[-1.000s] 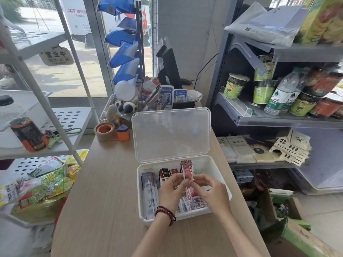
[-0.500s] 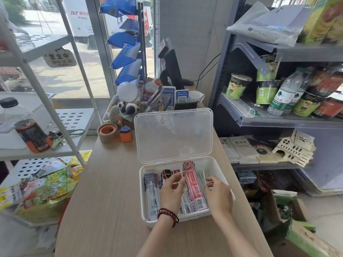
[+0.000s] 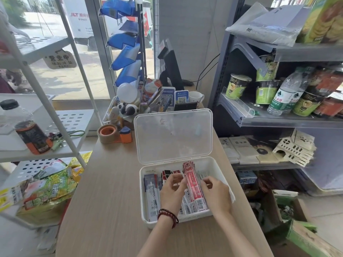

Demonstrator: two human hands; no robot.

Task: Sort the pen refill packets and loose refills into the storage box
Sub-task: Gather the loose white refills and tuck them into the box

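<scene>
The white storage box [image 3: 220,171] sits on the wooden counter with its clear lid [image 3: 173,135] standing open. Inside, a stack of red refill packets [image 3: 194,184] lies lengthwise in the middle, with grey-blue packets [image 3: 151,190] at the left and black-and-red ones [image 3: 166,174] behind. My left hand [image 3: 171,191], with a red bead bracelet on the wrist, pinches the red stack's left edge. My right hand [image 3: 216,194] lies right of the stack, its fingers curled down over clear loose refills [image 3: 201,174]. What those fingers hold is hidden.
An orange tape dispenser [image 3: 111,133] and a tray of desk clutter [image 3: 130,108] stand behind the box. A grey shelf with cups and bottles [image 3: 278,101] runs along the right. A white rack [image 3: 55,127] and snack bags [image 3: 48,188] are at the left.
The red packets were held up over the box in both hands, then laid flat into the box. Both hands have dropped to either side of the stack.
</scene>
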